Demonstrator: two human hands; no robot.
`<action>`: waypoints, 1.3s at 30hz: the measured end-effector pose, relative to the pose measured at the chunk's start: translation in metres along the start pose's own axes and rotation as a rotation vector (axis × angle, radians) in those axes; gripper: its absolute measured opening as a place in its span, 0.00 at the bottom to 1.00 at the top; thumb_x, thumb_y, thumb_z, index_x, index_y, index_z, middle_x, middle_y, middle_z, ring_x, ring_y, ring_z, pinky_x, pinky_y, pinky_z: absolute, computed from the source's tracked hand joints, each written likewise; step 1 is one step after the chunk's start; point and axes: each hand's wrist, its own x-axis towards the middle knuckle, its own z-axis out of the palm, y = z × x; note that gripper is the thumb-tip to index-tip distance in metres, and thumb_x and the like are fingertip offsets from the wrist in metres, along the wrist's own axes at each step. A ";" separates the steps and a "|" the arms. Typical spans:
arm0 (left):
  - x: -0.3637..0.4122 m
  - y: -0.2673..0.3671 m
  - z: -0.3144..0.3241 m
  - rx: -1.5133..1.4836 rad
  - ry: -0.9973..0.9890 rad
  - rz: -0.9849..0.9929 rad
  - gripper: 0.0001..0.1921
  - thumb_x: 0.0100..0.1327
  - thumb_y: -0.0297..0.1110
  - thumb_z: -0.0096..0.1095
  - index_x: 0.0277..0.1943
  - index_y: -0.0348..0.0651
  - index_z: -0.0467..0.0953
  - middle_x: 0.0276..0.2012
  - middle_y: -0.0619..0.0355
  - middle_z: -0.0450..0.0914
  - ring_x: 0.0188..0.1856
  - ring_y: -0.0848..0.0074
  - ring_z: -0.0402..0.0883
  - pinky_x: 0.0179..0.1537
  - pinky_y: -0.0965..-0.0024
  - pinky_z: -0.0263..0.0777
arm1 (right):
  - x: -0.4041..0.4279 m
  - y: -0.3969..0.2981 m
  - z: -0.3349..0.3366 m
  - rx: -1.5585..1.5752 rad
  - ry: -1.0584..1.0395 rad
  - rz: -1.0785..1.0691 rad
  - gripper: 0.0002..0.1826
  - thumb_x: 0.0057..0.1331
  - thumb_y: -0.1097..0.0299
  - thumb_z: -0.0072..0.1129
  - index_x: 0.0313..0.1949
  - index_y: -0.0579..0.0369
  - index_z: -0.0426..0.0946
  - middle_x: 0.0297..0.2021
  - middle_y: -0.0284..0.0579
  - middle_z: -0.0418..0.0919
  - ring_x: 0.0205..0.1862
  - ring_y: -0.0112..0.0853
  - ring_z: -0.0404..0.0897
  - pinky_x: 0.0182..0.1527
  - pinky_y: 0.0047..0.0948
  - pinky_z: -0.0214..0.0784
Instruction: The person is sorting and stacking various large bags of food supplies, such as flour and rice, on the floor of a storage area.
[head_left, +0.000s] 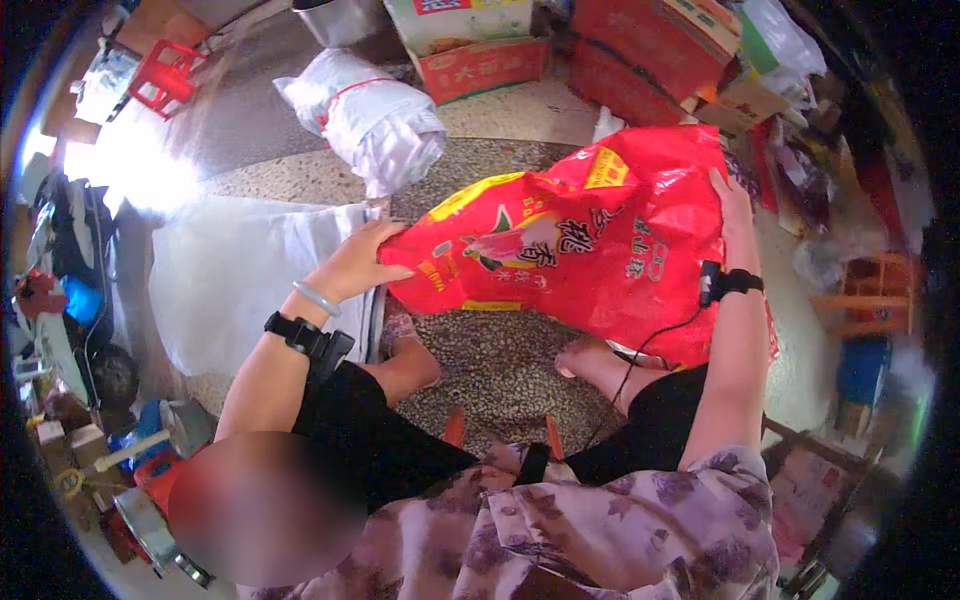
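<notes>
A large red plastic sack (555, 240) with a printed peach and writing is stretched out before me, above my lower legs. My left hand (373, 259) grips its narrow left end between thumb and fingers. At the sack's right edge is my right hand (731, 199), with the fingers partly hidden behind the plastic; it appears to hold that edge. Left of the sack, flat white sheets or sacks (262, 285) lie on the floor, their right edge partly behind my left forearm.
A white bundle tied with red string (367, 112) lies on the speckled floor (487, 360) beyond the sack. Cardboard boxes (480, 67) and a metal pot (337, 22) stand farther back. A red plastic stool (165, 79) is at the far left. A black cable (630, 367) hangs from my right wrist.
</notes>
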 end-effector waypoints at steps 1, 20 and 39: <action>0.003 -0.004 0.003 -0.005 -0.010 0.006 0.26 0.50 0.37 0.64 0.51 0.35 0.69 0.46 0.46 0.73 0.50 0.58 0.70 0.54 0.64 0.62 | -0.006 -0.004 0.009 -0.077 0.069 -0.028 0.29 0.57 0.54 0.59 0.49 0.67 0.70 0.44 0.44 0.75 0.42 0.28 0.73 0.46 0.25 0.63; -0.008 -0.044 -0.033 0.198 0.079 -0.299 0.14 0.52 0.32 0.60 0.40 0.35 0.69 0.33 0.42 0.77 0.37 0.53 0.76 0.38 0.60 0.69 | 0.025 0.030 -0.070 -0.470 0.184 -0.080 0.26 0.56 0.47 0.55 0.41 0.61 0.76 0.36 0.50 0.79 0.40 0.31 0.76 0.44 0.30 0.64; -0.062 -0.083 -0.071 0.078 0.147 -0.387 0.12 0.52 0.34 0.57 0.38 0.37 0.76 0.31 0.44 0.79 0.33 0.60 0.79 0.37 0.64 0.71 | -0.067 0.113 -0.043 0.165 0.060 0.237 0.10 0.60 0.64 0.54 0.41 0.52 0.73 0.33 0.35 0.74 0.28 0.23 0.72 0.28 0.25 0.67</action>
